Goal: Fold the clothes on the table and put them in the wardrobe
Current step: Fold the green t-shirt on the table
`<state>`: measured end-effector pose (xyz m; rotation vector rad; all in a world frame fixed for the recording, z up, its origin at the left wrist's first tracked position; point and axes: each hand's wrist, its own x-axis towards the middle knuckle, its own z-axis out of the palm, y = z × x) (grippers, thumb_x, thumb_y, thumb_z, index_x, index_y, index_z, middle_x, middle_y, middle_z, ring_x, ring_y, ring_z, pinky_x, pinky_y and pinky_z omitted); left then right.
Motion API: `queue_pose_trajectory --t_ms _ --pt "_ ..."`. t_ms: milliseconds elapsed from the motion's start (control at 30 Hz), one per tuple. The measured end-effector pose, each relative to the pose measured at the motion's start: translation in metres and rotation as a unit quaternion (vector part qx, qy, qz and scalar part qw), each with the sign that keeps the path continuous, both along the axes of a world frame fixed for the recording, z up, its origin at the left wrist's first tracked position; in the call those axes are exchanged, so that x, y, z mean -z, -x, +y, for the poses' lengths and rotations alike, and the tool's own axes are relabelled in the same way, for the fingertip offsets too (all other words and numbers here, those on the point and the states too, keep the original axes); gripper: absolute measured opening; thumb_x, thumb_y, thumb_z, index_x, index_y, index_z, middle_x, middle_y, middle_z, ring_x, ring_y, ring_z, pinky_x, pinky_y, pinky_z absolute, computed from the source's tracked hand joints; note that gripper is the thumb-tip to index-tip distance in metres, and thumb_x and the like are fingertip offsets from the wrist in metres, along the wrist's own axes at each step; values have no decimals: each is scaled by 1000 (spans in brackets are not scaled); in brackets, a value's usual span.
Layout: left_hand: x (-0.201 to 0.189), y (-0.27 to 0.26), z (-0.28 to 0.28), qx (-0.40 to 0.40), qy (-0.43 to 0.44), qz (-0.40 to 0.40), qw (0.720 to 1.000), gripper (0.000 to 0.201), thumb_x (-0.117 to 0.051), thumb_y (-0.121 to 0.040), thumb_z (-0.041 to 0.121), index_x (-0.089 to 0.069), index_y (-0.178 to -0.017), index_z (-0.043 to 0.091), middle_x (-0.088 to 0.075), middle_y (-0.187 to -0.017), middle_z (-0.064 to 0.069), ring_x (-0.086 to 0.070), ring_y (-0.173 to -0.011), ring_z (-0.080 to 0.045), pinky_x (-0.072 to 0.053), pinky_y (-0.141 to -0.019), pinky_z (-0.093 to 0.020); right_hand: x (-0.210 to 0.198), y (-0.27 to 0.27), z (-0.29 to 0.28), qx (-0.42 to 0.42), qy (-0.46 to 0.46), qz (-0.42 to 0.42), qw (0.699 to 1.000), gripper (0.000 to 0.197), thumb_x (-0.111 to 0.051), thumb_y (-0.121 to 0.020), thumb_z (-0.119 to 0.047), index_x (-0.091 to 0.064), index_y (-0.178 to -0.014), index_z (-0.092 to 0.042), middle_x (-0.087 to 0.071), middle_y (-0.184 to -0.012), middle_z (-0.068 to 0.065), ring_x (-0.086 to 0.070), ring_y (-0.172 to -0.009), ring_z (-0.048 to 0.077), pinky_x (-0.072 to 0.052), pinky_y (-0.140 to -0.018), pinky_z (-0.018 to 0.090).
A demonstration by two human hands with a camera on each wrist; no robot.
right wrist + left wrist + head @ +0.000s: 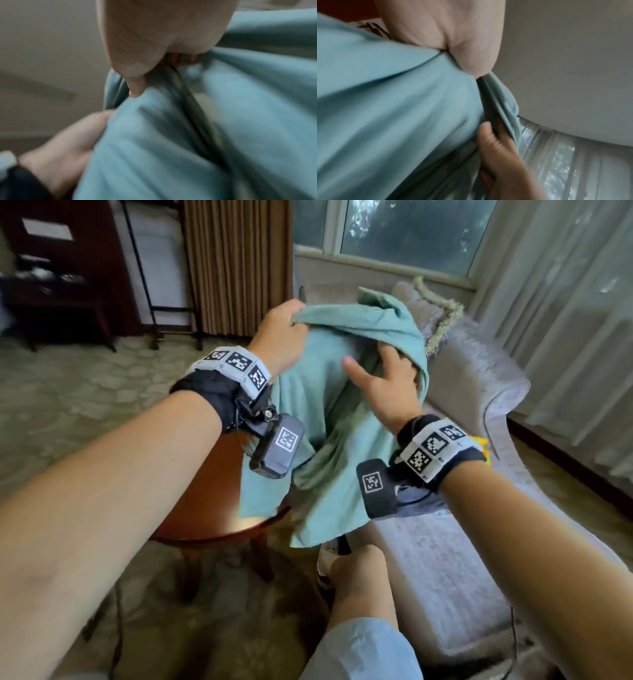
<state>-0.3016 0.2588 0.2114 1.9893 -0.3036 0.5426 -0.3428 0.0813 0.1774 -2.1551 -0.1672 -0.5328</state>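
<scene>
Holding teal garment (329, 419) aloft: left hand (279, 337) fists top edge, right hand (387, 385) fingers tucked inside a fold, thumb out; find the shoulders, shake flat over table (205, 501).

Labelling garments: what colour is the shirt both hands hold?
Plain pale teal garment, no pattern visible; clearest in the head view.

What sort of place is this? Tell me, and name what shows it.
Probably a hotel room or a furnished sitting room: a grey upholstered sofa under a window with sheer white curtains, a round reddish wooden side table, and patterned carpet.
</scene>
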Motion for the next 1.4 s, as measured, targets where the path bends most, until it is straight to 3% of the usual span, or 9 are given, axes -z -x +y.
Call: queue_pose_trajectory --t_ms 133,333,467,633,700,867,1033,1200,1400 --pt "-11 15 47 -30 -15 -32 999 34 -35 -87 -6 -62 -106 1 -55 -80 -2 -48 -70 -13 -35 -55 -15 9 2 28 68 229 -16 971 92 -74 -79 -48 -27 -152 -21 -34 -153 16 -29 -141 38 -23 -114 50" --pt "14 29 121 -110 -47 -13 993 28 -40 -89 -5 -63 -100 7 -53 -87 -7 -48 -75 -15 -33 -53 -13 44 -21 79 136 173 -45 974 96 -78 -66 -30 -25 -145 -16 -32 -145 18 -32 -134 38 -33 -105 50" --pt "35 46 154 -57 -15 3 998 28 -41 -89 -12 -57 -96 9 -53 -77 1 -47 -56 10 -33 -53 -7 59 -40 108 189 83 -126 970 100 -77 -54 -43 -14 -130 -27 -29 -148 13 -28 -133 30 -26 -98 44" --pt "45 61 192 -65 -42 14 997 31 -41 -87 -15 -62 -99 4 -54 -82 3 -49 -66 15 -37 -68 -7 91 -72 148 -64 277 194 939 45 -67 -82 -50 -65 -118 -24 -61 -122 6 -53 -120 31 -39 -103 47" --pt "53 62 213 -115 -42 34 992 30 -42 -88 -11 -63 -98 8 -56 -86 0 -53 -72 6 -40 -70 -13 106 -72 158 -119 203 241 941 35 -62 -91 -45 -67 -99 -11 -64 -99 10 -61 -105 33 -44 -82 32" --pt "88 67 271 -235 -28 161 958 20 -42 -97 7 -60 -89 14 -52 -73 -3 -46 -63 -19 -36 -56 -27 124 -79 166 -73 137 232 960 25 -59 -94 -35 -47 -102 -15 -57 -104 12 -55 -93 32 -45 -78 34" --pt "109 56 266 -222 74 258 937 27 -55 -88 31 -70 -97 10 -71 -102 -17 -68 -93 -35 -54 -87 -46 123 -93 159 -51 143 222 963 12 -54 -95 -25 -50 -100 -14 -56 -104 12 -52 -94 30 -42 -82 33" --pt "109 37 255 -222 148 256 929 25 -55 -86 27 -71 -95 12 -69 -111 -20 -65 -103 -38 -51 -92 -53 138 -94 147 -61 85 257 961 28 -61 -93 -32 -45 -74 -20 -57 -81 4 -56 -82 28 -44 -72 33" --pt "122 23 250 -255 146 246 924 18 -47 -96 18 -59 -84 15 -65 -106 -16 -64 -99 -31 -51 -91 -44 136 -86 137 -139 -81 367 916 28 -76 -81 -25 -75 -97 -2 -75 -83 10 -69 -76 26 -55 -78 37"
